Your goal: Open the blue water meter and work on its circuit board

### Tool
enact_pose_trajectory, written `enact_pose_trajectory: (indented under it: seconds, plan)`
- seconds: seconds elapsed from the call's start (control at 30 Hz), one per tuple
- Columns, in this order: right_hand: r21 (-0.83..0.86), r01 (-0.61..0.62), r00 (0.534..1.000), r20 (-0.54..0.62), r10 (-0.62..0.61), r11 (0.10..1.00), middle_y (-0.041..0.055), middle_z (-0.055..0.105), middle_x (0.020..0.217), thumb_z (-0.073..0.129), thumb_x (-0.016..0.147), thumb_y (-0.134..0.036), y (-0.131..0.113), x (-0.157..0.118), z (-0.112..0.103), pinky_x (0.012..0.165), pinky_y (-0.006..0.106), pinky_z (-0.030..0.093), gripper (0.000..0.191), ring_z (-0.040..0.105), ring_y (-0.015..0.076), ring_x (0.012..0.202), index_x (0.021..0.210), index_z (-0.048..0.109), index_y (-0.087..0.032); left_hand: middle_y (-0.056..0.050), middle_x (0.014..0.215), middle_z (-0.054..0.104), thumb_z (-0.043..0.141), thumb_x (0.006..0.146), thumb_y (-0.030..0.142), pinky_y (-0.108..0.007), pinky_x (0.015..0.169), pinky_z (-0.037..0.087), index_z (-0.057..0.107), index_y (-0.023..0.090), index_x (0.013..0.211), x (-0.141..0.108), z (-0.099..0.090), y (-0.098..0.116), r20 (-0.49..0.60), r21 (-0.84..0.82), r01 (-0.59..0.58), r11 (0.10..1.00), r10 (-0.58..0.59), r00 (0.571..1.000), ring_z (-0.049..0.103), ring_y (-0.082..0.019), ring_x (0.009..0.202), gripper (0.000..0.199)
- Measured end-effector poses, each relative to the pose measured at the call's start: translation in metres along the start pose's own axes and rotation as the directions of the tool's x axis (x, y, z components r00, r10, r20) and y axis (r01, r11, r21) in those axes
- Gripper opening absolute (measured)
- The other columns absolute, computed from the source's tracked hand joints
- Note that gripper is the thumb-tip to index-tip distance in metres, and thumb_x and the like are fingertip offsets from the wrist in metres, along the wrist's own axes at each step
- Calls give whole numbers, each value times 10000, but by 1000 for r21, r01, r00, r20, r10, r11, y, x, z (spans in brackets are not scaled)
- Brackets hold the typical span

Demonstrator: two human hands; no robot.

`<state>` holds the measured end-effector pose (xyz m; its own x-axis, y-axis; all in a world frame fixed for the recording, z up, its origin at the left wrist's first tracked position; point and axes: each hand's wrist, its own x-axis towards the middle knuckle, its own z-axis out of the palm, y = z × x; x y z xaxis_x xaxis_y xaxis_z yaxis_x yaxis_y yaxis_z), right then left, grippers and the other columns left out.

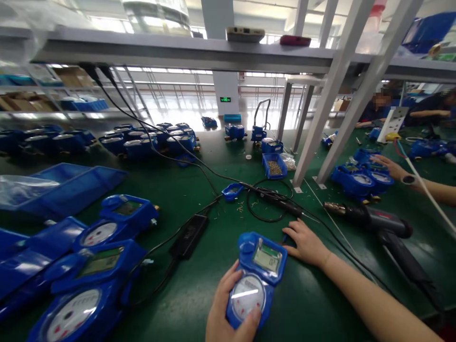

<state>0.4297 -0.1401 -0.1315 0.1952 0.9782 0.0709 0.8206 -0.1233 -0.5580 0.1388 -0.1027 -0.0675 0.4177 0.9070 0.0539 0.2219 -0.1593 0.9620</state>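
My left hand point(231, 304) grips a blue water meter point(248, 297) low in the middle of the view, with the thumb by its round white dial. The meter's small grey display faces up and is lit by reflections. Just right of the meter, my right hand point(304, 241) rests low over the green bench with fingers apart. Its fingertips are close to the meter's upper right edge, where a small dark blue bit shows; I cannot tell whether they touch it. Beyond that hand lies a soldering iron-like black tool point(281, 204) with coiled cable.
More water meters point(107, 266) stand at left, beside a blue bin point(71, 187). A heat gun point(377, 225) lies at right, and a black power adapter point(189, 236) at centre. A blue tray of screws point(274, 166) stands by the metal posts. A co-worker's hand point(390, 168) touches meters at right.
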Motion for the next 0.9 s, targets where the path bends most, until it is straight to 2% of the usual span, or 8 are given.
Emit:
enact_pose_trajectory:
  seconds: [0.1,0.27,0.4,0.5,0.57,0.67,0.8,0.9]
  plan:
    - [19,-162,977,-141,163,987,129,580,1075,605,860,-537,-10,-28,-4,975,491,417,431,523,309,1083,1042,665,-151,-111,1372,548,739,733,457,-489,1060,421,611,218,1170,15,18,6,-25,12,15,1000,-15,1000,543,-372,1212,515]
    - [240,-386,861,-254,442,891,65,581,801,255,1010,-510,-23,-88,2,658,303,495,546,597,172,709,801,629,-172,-95,1375,541,736,726,468,-431,1020,450,600,224,1145,44,22,14,87,17,8,1000,-9,996,563,-353,1172,503]
    - [312,-375,840,-283,463,873,116,594,1018,323,986,-547,-46,-109,16,844,398,504,490,598,244,958,1017,638,-174,-85,1381,527,723,734,492,-433,1007,450,581,233,1156,55,18,12,142,86,1,996,-13,990,555,-356,1165,515]
    - [270,-269,898,-277,342,925,150,479,1309,497,889,-619,-73,-106,35,992,555,411,555,456,352,1206,1306,516,-254,-83,1388,518,708,747,499,-428,989,461,578,233,1163,59,16,8,150,104,-19,994,3,989,540,-363,1181,510]
    - [157,-98,977,-173,125,983,144,499,1308,596,823,-627,-90,-99,52,935,598,436,593,473,384,1171,1328,497,-333,-78,1389,519,698,757,505,-414,975,467,583,235,1160,63,13,6,170,92,-30,995,14,985,528,-364,1197,498]
    - [40,121,993,-7,-121,992,109,583,1229,571,869,-572,-103,-89,69,842,581,489,437,540,371,1088,1273,525,-414,-69,1354,551,706,748,511,-411,985,451,587,244,1177,73,7,3,236,64,-28,998,12,972,531,-362,1187,519]
    - [74,264,959,91,-270,962,11,587,1303,474,954,-460,-84,-89,43,995,468,455,292,489,287,1239,1229,554,-405,-58,1312,585,734,703,534,-429,1007,440,592,263,1187,85,1,4,311,15,7,1000,-11,950,546,-369,1161,573]
    - [158,239,941,205,-269,958,-67,540,1381,516,908,-216,-54,-99,5,1173,427,283,397,369,202,1382,1260,545,-397,-49,1333,580,731,682,566,-443,980,475,612,281,1160,84,1,7,296,27,72,997,-77,952,562,-380,1145,569]
